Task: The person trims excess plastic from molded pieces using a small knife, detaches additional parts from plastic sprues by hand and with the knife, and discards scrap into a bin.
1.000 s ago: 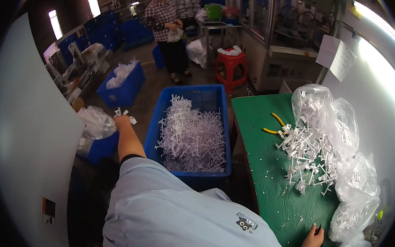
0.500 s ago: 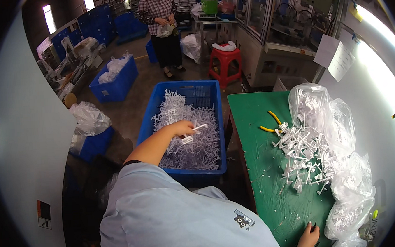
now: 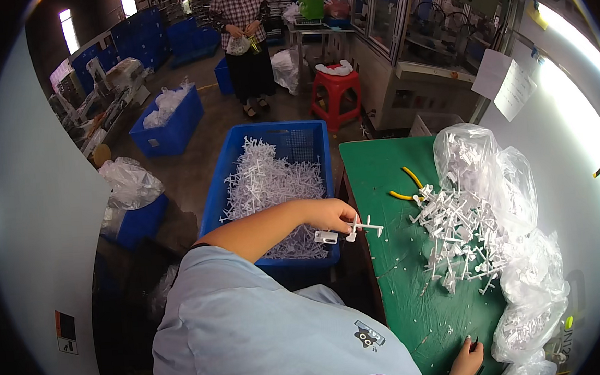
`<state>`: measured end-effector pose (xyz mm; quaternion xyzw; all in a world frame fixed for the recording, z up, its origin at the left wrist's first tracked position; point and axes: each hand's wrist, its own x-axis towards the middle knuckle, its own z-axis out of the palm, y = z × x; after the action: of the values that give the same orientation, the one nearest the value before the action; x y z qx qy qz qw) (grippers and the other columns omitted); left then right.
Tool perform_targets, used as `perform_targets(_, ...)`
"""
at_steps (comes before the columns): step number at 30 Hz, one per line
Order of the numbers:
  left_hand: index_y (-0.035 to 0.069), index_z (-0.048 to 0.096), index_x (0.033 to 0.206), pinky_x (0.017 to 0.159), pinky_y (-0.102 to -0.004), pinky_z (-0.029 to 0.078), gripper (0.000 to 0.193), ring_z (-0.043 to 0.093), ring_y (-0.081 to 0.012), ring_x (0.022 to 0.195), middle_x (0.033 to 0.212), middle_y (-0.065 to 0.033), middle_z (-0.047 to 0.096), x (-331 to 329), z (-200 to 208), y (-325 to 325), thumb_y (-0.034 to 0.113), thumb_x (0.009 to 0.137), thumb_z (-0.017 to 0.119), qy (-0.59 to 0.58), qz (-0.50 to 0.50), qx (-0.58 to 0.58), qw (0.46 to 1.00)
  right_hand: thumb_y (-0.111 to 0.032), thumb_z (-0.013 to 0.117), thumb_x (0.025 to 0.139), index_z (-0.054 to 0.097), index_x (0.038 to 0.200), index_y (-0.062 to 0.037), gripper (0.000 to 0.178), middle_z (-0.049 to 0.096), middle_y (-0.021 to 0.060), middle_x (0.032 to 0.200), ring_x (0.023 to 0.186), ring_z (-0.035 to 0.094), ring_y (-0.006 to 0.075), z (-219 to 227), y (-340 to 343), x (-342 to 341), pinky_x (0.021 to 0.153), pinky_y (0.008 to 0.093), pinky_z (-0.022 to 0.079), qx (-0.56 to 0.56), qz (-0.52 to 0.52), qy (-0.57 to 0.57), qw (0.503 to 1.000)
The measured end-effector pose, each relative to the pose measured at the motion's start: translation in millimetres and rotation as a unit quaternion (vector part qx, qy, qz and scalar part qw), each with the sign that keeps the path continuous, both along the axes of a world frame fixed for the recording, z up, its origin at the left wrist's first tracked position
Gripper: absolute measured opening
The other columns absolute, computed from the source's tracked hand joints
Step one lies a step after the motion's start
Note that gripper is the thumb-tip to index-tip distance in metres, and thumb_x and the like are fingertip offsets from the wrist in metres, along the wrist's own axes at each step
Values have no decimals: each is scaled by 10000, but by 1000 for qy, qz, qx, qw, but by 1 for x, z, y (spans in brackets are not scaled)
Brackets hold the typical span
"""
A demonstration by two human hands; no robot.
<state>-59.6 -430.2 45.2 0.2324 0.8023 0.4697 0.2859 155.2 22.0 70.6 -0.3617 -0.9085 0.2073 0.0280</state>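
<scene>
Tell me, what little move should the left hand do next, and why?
Perhaps the left hand should move slightly right, over the flat green tabletop: it holds branching white plastic pieces by the edge, and a loose pile of similar white pieces lies there.

Co-worker (image 3: 244, 43) cut off above, yellow-handled tool (image 3: 413, 177) half-hidden, dark object (image 3: 475, 342) in right hand (image 3: 467, 361) unclear

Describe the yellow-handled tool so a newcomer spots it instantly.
Find the green tabletop right of the big blue crate. On it lies a heap of white parts. At that heap's far left corner sits the yellow-handled tool, set apart from those parts by two splayed yellow handles.
</scene>
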Motion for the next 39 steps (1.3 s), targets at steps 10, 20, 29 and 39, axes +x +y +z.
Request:
perform_targets(10,18,537,1101,701,-288,460,260,562,-113,801,878,-53,616,26,15,24,104,857,560,53,35,-16,998,-250,629,873,494,741,41,347,513,126,646,577,448,242,-77,52,-1,578,383,391,56,75,183,979)
perform_targets(20,44,665,1001,718,-272,464,191,592,-129,844,931,-48,643,32,20,58,163,852,665,19,-85,4,996,-358,560,922,608,1149,51,470,640,220,1132,987,618,357,5,-6,0,883,381,457,23,6,15,1000)
perform_targets(29,65,678,910,702,-345,483,174,611,-213,814,848,-75,630,47,-10,176,216,825,670,128,-259,108,951,-231,621,878,521,791,17,280,495,19,686,591,401,94,-64,21,5,532,259,325,-98,189,322,923)
perform_targets(39,80,664,842,658,-398,483,153,619,-264,769,768,-78,624,88,-13,276,210,765,691,244,-295,162,910,-78,668,779,566,863,20,165,559,7,761,618,489,53,-48,6,13,553,192,382,-296,337,250,858)
